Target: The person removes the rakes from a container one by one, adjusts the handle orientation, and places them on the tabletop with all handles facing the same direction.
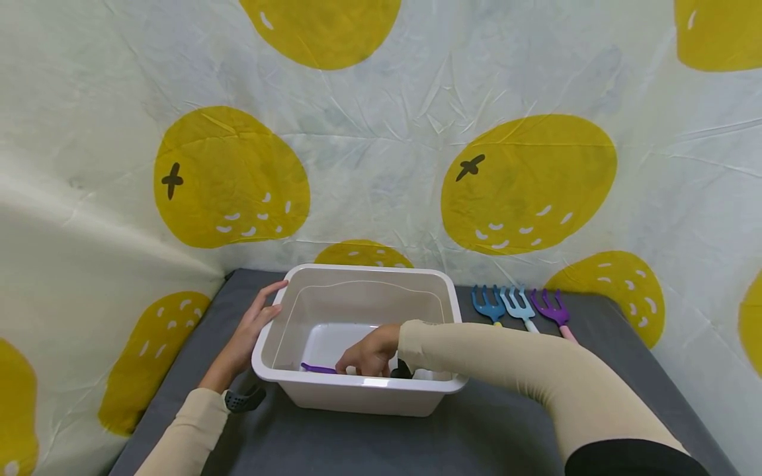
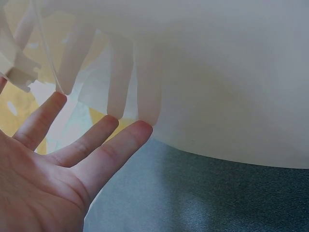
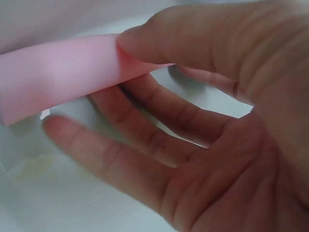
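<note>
A light beige plastic basin (image 1: 363, 395) stands on the dark cloth-covered table. My left hand (image 1: 253, 328) is at the basin's left side, its spread, straight fingers touching the outer wall, as the left wrist view also shows with the hand (image 2: 63, 169). Reaching inside near the front wall, my right hand (image 1: 370, 352) pinches a pink handle (image 3: 63, 72) between thumb and fingers. A purple piece (image 1: 318, 368) of a garden hand tool shows left of that hand, low in the basin. The tool's working end is hidden.
Right of the basin lie a dark blue hand fork (image 1: 489, 305), a light blue hand fork (image 1: 519, 307) and a purple hand fork (image 1: 552, 308) with a pink handle. My right forearm passes in front of their handles. A patterned curtain (image 1: 381, 178) hangs behind the table (image 1: 333, 443).
</note>
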{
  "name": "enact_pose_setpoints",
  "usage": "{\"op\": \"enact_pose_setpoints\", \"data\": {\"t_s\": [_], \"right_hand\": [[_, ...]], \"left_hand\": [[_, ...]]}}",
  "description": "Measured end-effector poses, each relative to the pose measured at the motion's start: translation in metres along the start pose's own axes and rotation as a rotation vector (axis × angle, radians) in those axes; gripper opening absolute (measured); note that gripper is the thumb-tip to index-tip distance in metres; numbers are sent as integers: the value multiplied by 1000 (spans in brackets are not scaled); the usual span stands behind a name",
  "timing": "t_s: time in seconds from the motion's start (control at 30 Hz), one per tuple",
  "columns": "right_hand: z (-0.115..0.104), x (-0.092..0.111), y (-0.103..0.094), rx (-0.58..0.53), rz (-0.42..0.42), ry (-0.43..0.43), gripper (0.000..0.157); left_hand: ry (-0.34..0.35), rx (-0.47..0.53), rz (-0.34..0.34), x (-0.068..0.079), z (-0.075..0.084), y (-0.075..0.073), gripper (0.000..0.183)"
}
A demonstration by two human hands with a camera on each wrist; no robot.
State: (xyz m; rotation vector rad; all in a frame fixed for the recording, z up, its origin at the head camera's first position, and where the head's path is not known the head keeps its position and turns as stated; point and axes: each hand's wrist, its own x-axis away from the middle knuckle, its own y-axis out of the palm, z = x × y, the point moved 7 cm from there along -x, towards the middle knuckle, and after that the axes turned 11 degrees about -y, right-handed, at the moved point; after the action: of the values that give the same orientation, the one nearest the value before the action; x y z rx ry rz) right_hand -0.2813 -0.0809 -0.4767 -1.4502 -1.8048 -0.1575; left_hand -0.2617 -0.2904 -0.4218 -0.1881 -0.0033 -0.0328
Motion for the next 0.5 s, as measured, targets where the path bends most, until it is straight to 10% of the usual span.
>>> {"op": "enact_pose_setpoints", "data": {"t_s": [0.5], "right_hand": [[-6,12,-8,-17,20,-6,37]], "left_hand": [[9,-13,3,2,-1,0,51]]}}
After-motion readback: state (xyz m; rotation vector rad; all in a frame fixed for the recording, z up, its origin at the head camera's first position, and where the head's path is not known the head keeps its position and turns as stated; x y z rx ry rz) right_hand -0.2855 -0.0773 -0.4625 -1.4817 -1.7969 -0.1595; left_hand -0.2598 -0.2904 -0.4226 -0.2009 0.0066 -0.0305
